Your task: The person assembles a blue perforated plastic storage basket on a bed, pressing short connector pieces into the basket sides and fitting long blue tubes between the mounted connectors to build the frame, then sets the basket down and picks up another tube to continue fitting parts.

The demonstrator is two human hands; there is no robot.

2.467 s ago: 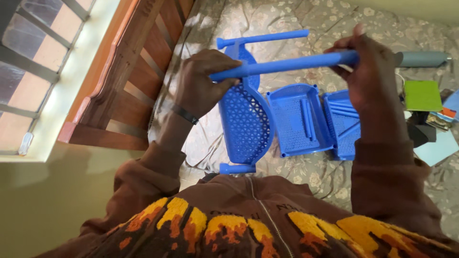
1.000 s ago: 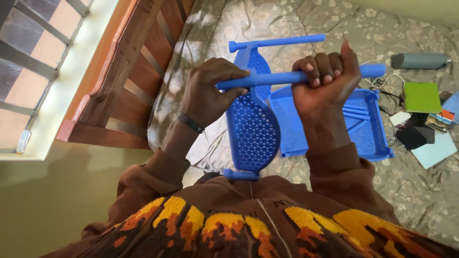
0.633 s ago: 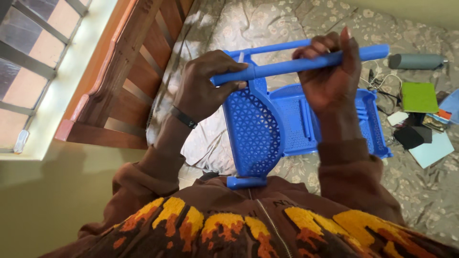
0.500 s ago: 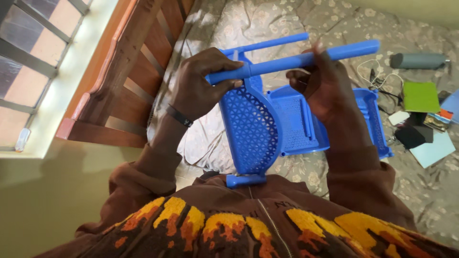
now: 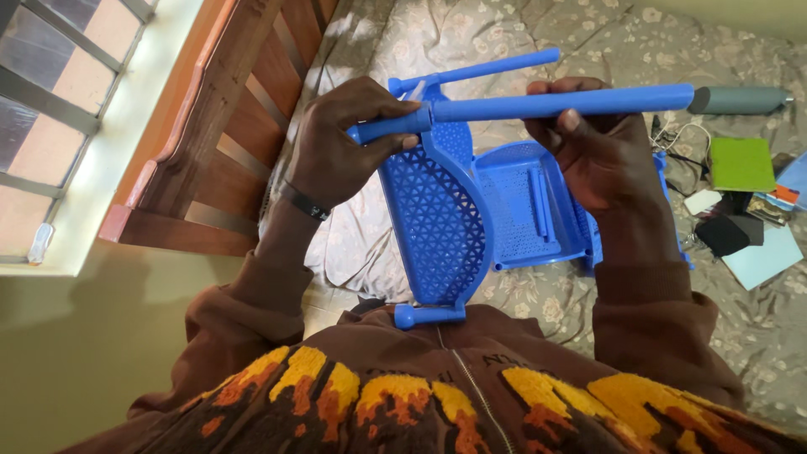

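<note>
the left hand (image 5: 336, 143) is wrapped shut around the socket end of a long blue plastic pole (image 5: 546, 105), right where that pole passes through the corner sleeve of a curved blue lattice shelf panel (image 5: 433, 219). the right hand (image 5: 601, 151) grips the same pole farther along, fingers curled under it and thumb on top, also shut on it. the pole lies nearly level across the view, held up off the bed, with its far end reaching toward a grey bottle (image 5: 740, 99) that lies on the bedsheet (image 5: 471, 34).

the panel stands on edge between the two forearms, its lower corner sleeve (image 5: 424, 315) close against the brown hoodie (image 5: 454, 387). a second, thinner-looking blue pole (image 5: 475, 71) already sits in the panel's far corner and runs parallel to the held one.

by the look of it the step in hand is seating the pole into the panel's corner sleeve: the pole's stub shows past the sleeve on the left-hand side, so it seems partly or fully through, though how tight the fit is cannot be told. the next move calls for steady pressure along the pole's own line, with the left hand bracing the sleeve so the lattice does not flex or twist.

behind the panel a blue basket tray (image 5: 530, 206) with loose rods in it rests on the sheet. a green notebook (image 5: 741, 164) and dark small items lie well apart at the right; a wooden headboard (image 5: 227, 109) runs along the left.
</note>
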